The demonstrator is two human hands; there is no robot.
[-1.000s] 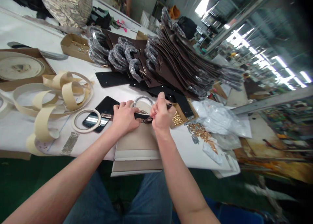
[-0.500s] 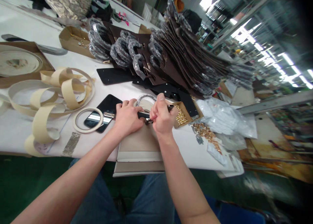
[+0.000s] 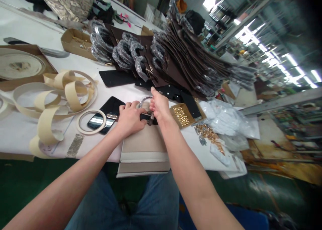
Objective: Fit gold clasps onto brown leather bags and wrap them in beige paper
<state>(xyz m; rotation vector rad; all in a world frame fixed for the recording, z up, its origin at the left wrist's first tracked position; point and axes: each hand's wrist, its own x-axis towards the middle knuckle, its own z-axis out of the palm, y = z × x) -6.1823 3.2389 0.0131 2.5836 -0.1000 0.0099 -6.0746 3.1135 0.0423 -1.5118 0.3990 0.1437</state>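
A beige bag panel point(image 3: 143, 142) lies at the table's front edge, with a black strip point(image 3: 144, 117) across its far end and a plastic-wrapped ring handle point(image 3: 142, 102) beyond. My left hand point(image 3: 132, 119) bears down on that end, thumb and index finger closed about the strip. Just right of it, my right hand point(image 3: 159, 104) is a fist with the thumb up, wrapped round a slim tool that looks like a screwdriver point(image 3: 151, 118). Its dark metal end points down at the strip near my left thumb. My fist hides the rest of the tool.
Left lie a phone point(image 3: 100, 122), a tape roll point(image 3: 79, 122) and coiled cream strapping point(image 3: 50, 122). Stacked brown bags point(image 3: 191, 52) with wrapped handles stand behind. Right are a box of gold studs point(image 3: 182, 116), loose gold fittings point(image 3: 208, 132) and plastic bags point(image 3: 221, 117).
My right hand has turned, moved slightly left and away from me, its thumb now pointing up and the tool's metal end clearer to see. The left hand stays in place.
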